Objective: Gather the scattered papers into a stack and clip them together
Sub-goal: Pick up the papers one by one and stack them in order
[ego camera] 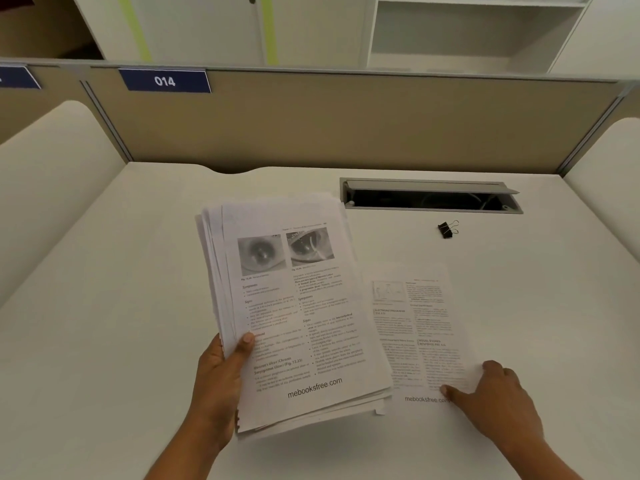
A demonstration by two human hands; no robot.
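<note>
A thick, uneven stack of white printed paper sheets was held at the centre of the frame, tilted up off the white desk top. It was gripped at its lower left edge by the left hand, the thumb laid across the top page and the fingers hidden beneath. Two grey eye photographs were seen at the head of the top page.

Just to the right of the stack, a single white printed sheet lay flat on the desk, its left edge tucked under the stack's overhang. The right hand, at lower right, rested on this sheet's lower right corner, with the thumb pressed onto the print and the bent fingers at the edge. Whether the edge was pinched could not be told.

A small black binder clip with silver wire handles lay on the desk right of centre, well apart from both hands, just below a grey open cable slot. A beige partition panel bearing a blue "014" label stood behind the desk.
</note>
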